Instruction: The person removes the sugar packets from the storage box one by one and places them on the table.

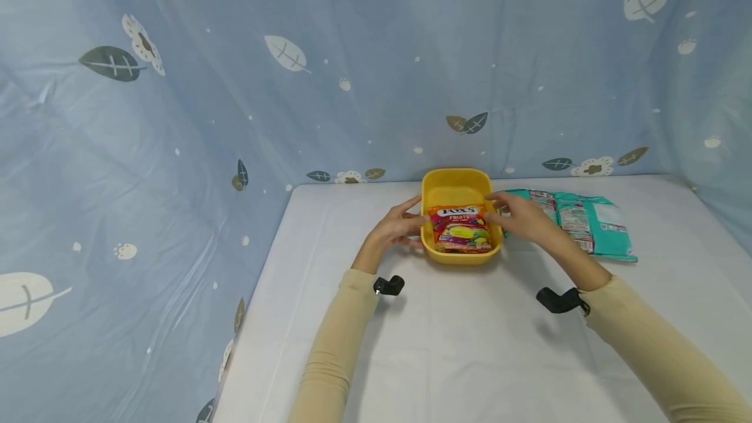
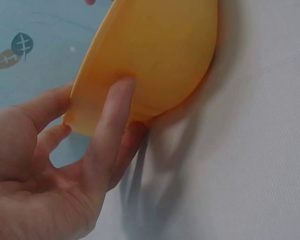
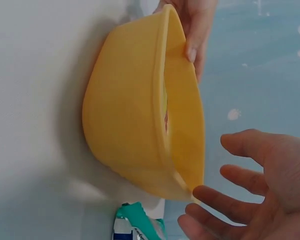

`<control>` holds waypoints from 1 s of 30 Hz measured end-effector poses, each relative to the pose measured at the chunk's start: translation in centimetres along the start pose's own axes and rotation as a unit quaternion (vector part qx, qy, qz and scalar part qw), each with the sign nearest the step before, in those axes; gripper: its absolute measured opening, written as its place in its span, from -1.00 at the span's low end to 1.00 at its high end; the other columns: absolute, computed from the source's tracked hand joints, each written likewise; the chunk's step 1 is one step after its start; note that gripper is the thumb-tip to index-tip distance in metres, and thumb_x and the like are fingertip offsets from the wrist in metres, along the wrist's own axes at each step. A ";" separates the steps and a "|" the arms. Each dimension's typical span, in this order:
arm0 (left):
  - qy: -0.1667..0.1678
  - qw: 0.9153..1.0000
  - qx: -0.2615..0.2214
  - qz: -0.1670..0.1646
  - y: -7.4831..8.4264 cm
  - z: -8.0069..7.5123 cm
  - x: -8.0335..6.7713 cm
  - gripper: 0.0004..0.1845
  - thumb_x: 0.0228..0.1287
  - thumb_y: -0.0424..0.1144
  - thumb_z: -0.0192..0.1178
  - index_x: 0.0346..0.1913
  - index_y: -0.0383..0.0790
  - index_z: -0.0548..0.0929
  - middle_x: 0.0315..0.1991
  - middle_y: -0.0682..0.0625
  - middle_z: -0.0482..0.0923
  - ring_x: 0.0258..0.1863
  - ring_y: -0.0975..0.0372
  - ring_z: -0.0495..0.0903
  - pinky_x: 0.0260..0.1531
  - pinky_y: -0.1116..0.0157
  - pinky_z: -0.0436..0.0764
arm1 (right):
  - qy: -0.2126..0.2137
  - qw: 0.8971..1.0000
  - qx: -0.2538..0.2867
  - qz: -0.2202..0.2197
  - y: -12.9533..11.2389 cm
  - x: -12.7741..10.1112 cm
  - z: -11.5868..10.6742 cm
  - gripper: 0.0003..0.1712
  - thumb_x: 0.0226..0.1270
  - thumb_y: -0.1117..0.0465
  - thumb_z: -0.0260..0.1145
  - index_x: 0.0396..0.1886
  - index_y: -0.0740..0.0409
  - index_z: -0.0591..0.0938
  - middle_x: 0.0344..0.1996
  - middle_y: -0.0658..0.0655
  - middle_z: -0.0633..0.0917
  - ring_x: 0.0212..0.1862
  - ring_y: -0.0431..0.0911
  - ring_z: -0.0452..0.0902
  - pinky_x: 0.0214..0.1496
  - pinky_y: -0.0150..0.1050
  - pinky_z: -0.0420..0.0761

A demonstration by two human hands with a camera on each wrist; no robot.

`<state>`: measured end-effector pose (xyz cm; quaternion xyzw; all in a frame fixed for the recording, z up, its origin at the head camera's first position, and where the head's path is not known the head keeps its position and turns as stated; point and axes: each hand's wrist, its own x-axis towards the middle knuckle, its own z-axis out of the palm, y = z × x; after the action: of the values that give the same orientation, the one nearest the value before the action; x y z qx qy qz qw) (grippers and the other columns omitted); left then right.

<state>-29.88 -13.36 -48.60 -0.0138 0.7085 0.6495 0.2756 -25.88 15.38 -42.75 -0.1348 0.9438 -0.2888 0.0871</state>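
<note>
Grasping oblong yellow plastic tub (image 1: 457, 187) in nearer left grip (image 1: 392, 226); seeing right grip (image 1: 521, 214) unclenched at opposite side, contact unclear; finding tub between grips, long axis running crosswise to their line.

On the white-covered desk (image 1: 458, 344), a person's left grip (image 1: 392, 226) holds a yellow, round-cornered plastic container (image 1: 456, 183) with a shiny red FOX'S packet (image 1: 461, 230) inside; the right grip (image 1: 521, 215) is at its right rim, beside teal plastic packets (image 1: 608, 227).
</note>
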 end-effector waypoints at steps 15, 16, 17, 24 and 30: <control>0.009 1.000 -0.006 -0.007 0.0 0.1 0.1 -0.24 0.31 -0.19 0.30 0.47 0.39 0.22 0.32 -0.27 0.40 -0.02 -0.03 0.69 -0.22 -0.03 0.79 | -0.001 1.000 0.004 -0.003 -1.6 1.1 0.3 -0.36 0.46 -0.01 0.19 0.39 0.25 0.37 0.22 0.45 0.52 0.23 0.31 0.44 0.23 0.24 0.59; 0.008 1.000 -0.006 -0.006 0.0 0.1 0.1 -0.24 0.31 -0.20 0.30 0.47 0.39 0.22 0.31 -0.27 0.40 -0.01 -0.03 0.69 -0.21 -0.03 0.79 | -0.002 1.000 0.005 -0.001 -1.7 1.2 0.4 -0.36 0.47 -0.01 0.19 0.39 0.24 0.37 0.22 0.45 0.51 0.24 0.32 0.44 0.23 0.24 0.59; 0.007 1.000 -0.006 -0.006 0.0 0.1 0.1 -0.24 0.32 -0.20 0.29 0.47 0.39 0.22 0.31 -0.27 0.40 -0.01 -0.04 0.69 -0.21 -0.03 0.79 | -0.003 1.000 0.005 0.000 -1.8 1.3 0.4 -0.36 0.47 -0.01 0.19 0.39 0.24 0.37 0.22 0.45 0.51 0.24 0.32 0.44 0.23 0.24 0.59; -0.005 1.000 -0.008 0.000 0.1 0.1 -0.1 -0.23 0.34 -0.20 0.27 0.50 0.35 0.18 0.31 -0.28 0.40 0.04 -0.10 0.66 -0.21 -0.03 0.79 | -0.009 1.000 0.002 0.005 -2.3 1.7 0.7 -0.37 0.47 -0.01 0.18 0.39 0.21 0.36 0.22 0.45 0.51 0.22 0.33 0.46 0.20 0.24 0.62; -0.003 1.000 -0.011 -0.002 0.0 0.1 -0.1 -0.23 0.34 -0.23 0.27 0.50 0.35 0.19 0.29 -0.27 0.42 0.00 -0.07 0.68 -0.22 -0.02 0.79 | -0.017 1.000 -0.006 0.005 -2.7 2.1 1.1 -0.38 0.47 0.03 0.18 0.40 0.21 0.36 0.22 0.45 0.50 0.18 0.32 0.48 0.19 0.23 0.62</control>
<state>-29.78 -13.28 -48.53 -0.0164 0.7003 0.6567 0.2792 -27.04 12.05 -42.28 -0.1358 0.9446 -0.2802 0.1035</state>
